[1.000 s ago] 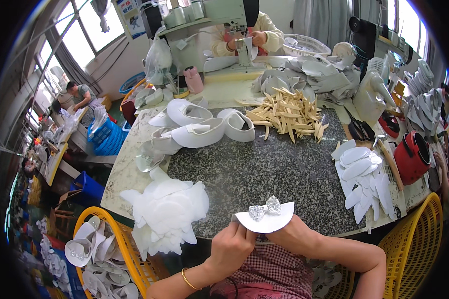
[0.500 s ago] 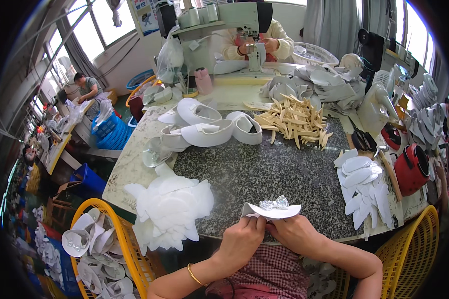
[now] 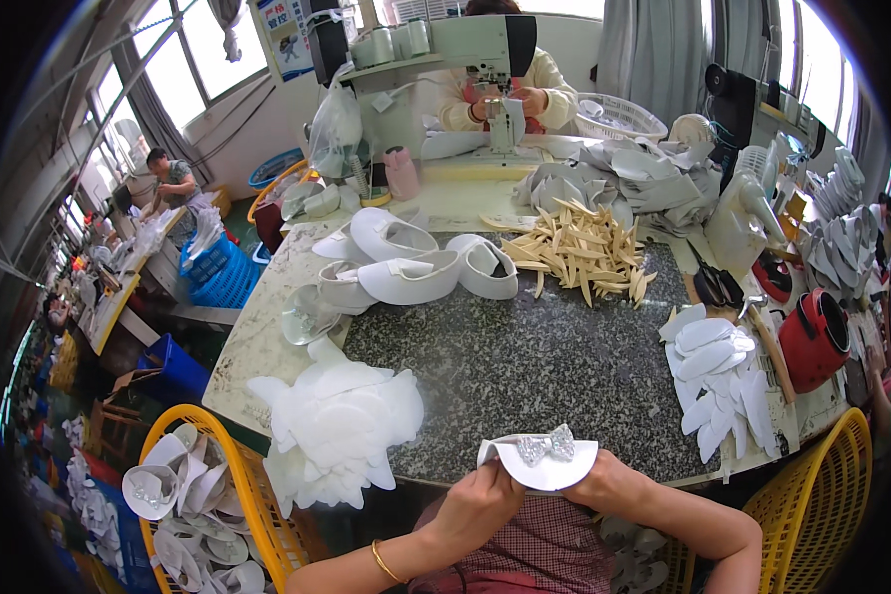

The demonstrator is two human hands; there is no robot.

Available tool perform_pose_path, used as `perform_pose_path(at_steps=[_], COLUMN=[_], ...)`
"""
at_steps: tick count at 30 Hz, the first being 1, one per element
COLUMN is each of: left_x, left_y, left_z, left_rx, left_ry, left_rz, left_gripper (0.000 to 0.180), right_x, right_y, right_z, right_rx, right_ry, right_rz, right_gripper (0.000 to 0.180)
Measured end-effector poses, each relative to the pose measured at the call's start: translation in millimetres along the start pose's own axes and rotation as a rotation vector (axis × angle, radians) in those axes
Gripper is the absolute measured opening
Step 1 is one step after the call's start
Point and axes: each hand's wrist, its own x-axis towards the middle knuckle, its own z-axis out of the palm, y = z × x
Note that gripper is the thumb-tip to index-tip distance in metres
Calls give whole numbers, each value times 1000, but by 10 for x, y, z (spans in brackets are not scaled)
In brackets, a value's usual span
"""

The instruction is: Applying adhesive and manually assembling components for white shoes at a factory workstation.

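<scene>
Both my hands hold a white shoe upper (image 3: 556,473) with a glittery silver bow (image 3: 546,446) on its outer face, just over the table's near edge. My left hand (image 3: 482,503) grips its left end with curled fingers. At the other end my right hand (image 3: 604,482) closes round the edge, its fingers mostly hidden behind the piece. Left of my hands lies a heap of thin white cut pieces (image 3: 345,421). Further back stand several white curved uppers (image 3: 413,278).
Beige strips (image 3: 582,252) are piled behind a speckled stone slab (image 3: 436,361). White oval pieces (image 3: 708,356), black scissors (image 3: 715,282) and a red pot (image 3: 814,342) are at the right. Yellow baskets (image 3: 252,485) flank me. Across the table a person works at a sewing machine (image 3: 436,59).
The shoe upper has tilted in my hands, so its outer face and bow now show more fully. Both hands have dropped slightly toward me.
</scene>
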Motion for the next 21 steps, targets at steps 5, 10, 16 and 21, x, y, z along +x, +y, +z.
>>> perform_pose_path(at_steps=[5, 10, 16, 21], left_x=[-106, -238, -252, -187], left_y=[-49, -63, -153, -217], left_z=[32, 91, 115, 149], left_rx=[-22, -24, -98, -175], left_ry=[17, 56, 44, 91], left_rz=[130, 134, 162, 172], left_gripper=[10, 11, 12, 10], right_x=[-106, -161, -125, -80], right_y=[47, -8, 7, 55], right_z=[78, 120, 65, 31], right_rx=[44, -86, -149, -220], right_ry=[51, 13, 26, 12], right_rz=[-98, -118, -123, -162], right_gripper=[46, 55, 55, 58])
